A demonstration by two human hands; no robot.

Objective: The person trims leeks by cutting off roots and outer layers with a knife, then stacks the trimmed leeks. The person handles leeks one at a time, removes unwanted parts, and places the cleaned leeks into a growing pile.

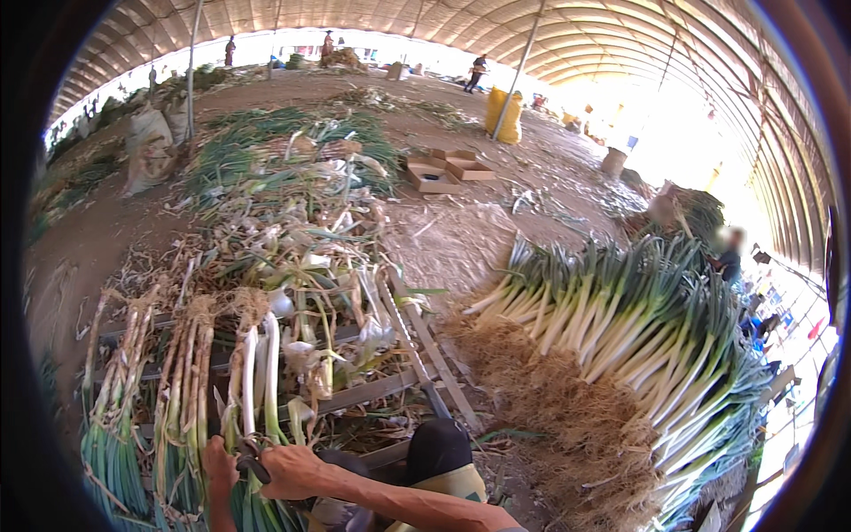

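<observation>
At the lower left, both hands are in front of a leek bundle (pixel 248 390) with bare white shanks, its roots up and its green leaves down. My right hand (pixel 291 472) is closed at the bundle's right side, on a dark curved strip or tool (pixel 252 459) whose kind I cannot make out. On the left side, my left hand (pixel 220 463) is closed against the stalks; what its fingers hold is hidden. Just left of it lean brownish, untrimmed leeks (pixel 188 381), and farther left stands another bundle of them (pixel 124 372).
To the right lies a big pile of leeks (pixel 612 310), roots toward me. Peeled leaf waste (pixel 284 230) and wooden slats (pixel 381 390) spread ahead. Beyond are cardboard boxes (pixel 443 173), a yellow sack (pixel 503 115) and a white sack (pixel 149 146). People work farther off.
</observation>
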